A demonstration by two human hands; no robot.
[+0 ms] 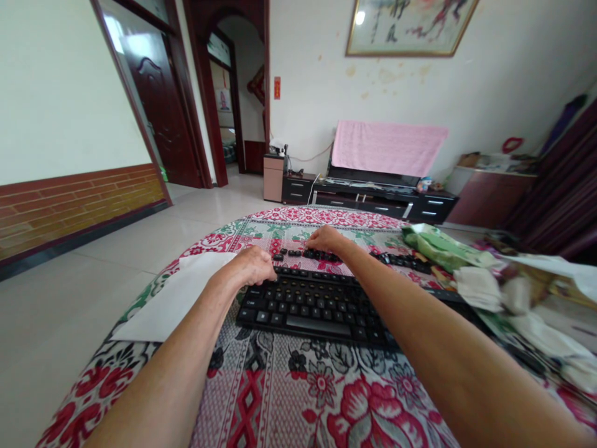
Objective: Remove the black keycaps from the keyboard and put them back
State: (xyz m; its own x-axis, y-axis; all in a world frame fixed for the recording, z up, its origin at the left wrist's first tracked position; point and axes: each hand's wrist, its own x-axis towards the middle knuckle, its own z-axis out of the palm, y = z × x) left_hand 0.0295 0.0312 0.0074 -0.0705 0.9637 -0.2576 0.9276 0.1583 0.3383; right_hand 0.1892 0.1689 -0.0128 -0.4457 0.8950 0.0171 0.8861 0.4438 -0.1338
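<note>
A black keyboard point(317, 322) lies on the patterned tablecloth in front of me. Its lower rows carry keycaps, while part of an upper row shows bare key sockets. My left hand point(256, 266) rests at the keyboard's upper left corner, fingers bent together and pressed down; whatever they hold is hidden. Beyond the back edge, my right hand point(325, 240) pinches its fingertips just over a row of loose black keycaps point(295, 253); anything between them is too small to make out. More loose keycaps point(405, 261) lie farther right, past my right forearm.
White paper point(172, 305) lies left of the keyboard, partly under my left forearm. To the right are a green packet point(448, 246), crumpled white cloth or tissue point(476, 287) and other clutter. Past the round table stands a low black cabinet point(368, 198) with a pink towel point(387, 146) above.
</note>
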